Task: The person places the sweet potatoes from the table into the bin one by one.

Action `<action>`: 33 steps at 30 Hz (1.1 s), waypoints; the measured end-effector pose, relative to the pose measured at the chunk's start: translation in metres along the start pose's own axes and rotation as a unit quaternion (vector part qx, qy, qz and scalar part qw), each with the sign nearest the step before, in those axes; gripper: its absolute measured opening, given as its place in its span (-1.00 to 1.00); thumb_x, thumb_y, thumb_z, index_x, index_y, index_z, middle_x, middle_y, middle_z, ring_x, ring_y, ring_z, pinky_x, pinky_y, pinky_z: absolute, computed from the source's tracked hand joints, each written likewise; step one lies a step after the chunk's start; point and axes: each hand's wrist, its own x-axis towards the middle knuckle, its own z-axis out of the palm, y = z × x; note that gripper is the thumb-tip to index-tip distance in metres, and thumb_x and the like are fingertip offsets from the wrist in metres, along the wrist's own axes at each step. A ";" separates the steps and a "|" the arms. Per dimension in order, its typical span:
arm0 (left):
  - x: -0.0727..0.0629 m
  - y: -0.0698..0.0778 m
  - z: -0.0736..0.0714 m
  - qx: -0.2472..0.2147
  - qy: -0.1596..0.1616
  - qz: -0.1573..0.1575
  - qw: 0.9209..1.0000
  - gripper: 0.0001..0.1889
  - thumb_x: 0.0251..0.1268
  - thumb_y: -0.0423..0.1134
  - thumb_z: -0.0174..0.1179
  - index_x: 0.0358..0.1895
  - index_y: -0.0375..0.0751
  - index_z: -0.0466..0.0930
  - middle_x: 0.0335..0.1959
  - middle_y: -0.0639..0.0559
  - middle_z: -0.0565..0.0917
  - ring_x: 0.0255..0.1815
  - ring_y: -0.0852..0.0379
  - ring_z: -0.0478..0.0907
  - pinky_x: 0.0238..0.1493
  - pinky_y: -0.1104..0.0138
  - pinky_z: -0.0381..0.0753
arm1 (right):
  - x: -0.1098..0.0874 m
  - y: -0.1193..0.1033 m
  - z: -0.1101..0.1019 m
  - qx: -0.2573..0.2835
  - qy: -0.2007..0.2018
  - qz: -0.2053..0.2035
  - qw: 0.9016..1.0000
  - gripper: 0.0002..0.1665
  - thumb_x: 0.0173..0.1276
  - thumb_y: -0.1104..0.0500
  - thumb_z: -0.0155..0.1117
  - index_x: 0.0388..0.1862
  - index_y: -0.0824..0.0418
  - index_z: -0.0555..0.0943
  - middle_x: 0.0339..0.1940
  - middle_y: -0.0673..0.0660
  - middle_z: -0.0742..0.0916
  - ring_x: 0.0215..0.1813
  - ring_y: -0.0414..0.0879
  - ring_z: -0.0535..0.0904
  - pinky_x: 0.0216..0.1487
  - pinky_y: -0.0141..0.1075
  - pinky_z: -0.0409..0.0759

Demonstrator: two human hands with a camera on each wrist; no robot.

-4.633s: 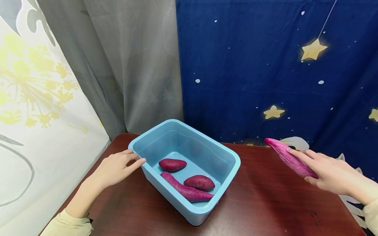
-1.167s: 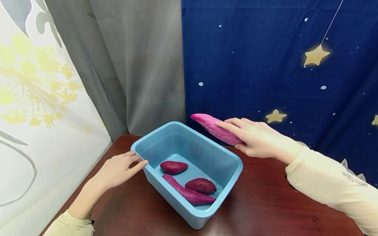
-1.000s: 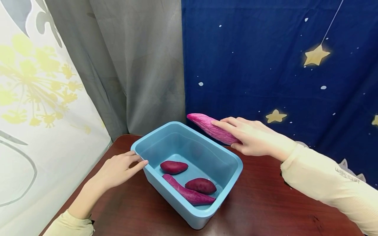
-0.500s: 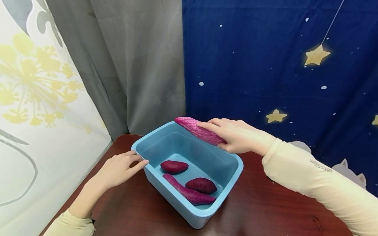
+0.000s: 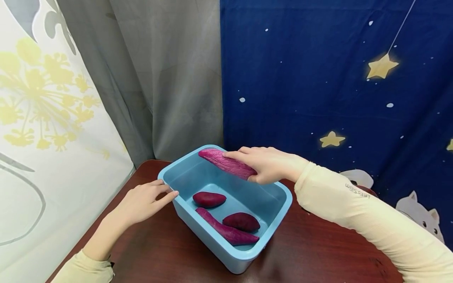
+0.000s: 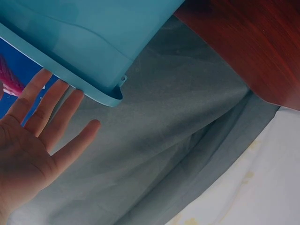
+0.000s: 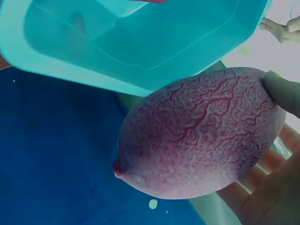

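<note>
My right hand grips a pink-purple, veined, oval vegetable, thumb on one side and fingers on the other. Its tapered end points left, and it overlaps the far wall of the blue plastic bin in the head view. The right wrist view shows the wrinkled skin of this vegetable and its small nub up close. Inside the bin lie two short purple sweet potatoes, one farther back and one nearer, beside a long purple root. My left hand rests its fingertips at the bin's left rim, fingers fairly straight.
The bin stands on a dark red-brown wooden table. Behind it hang a grey curtain and a blue star-patterned cloth. A white cloth with yellow flowers hangs at the left.
My right hand has carried the veined vegetable leftward from the table's right side, then lower to the bin's far rim. The left hand and the bin's contents keep their places.
</note>
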 end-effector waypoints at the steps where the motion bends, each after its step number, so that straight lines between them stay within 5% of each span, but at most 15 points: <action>1: 0.000 0.000 0.000 -0.001 0.000 0.000 1.000 -0.64 0.19 0.13 0.01 -0.22 -0.03 0.63 -0.28 0.13 0.53 -0.30 0.13 0.50 -0.41 0.18 0.48 | 0.002 -0.001 0.001 0.003 -0.006 0.000 1.000 -0.02 -0.03 0.16 0.37 0.35 -0.10 0.10 0.04 -0.03 0.44 -0.07 -0.16 0.37 -0.18 -0.25 0.45; 14: -0.001 0.000 -0.001 -0.004 0.004 0.000 1.000 -0.64 0.18 0.14 0.01 -0.23 -0.02 0.63 -0.28 0.13 0.53 -0.28 0.13 0.50 -0.41 0.18 0.49 | 0.025 -0.010 0.009 0.062 -0.088 0.029 0.994 0.05 -0.10 0.10 0.42 0.34 -0.19 0.07 -0.01 -0.11 0.44 -0.05 -0.22 0.35 -0.25 -0.40 0.43; 33: -0.001 0.000 0.000 -0.006 0.005 0.000 1.000 -0.64 0.18 0.13 0.01 -0.24 -0.01 0.63 -0.27 0.13 0.54 -0.27 0.13 0.51 -0.40 0.19 0.50 | 0.062 -0.006 0.041 0.129 -0.126 0.033 0.983 0.07 -0.14 0.13 0.45 0.34 -0.16 0.09 0.05 -0.06 0.42 0.03 -0.14 0.29 -0.23 -0.31 0.45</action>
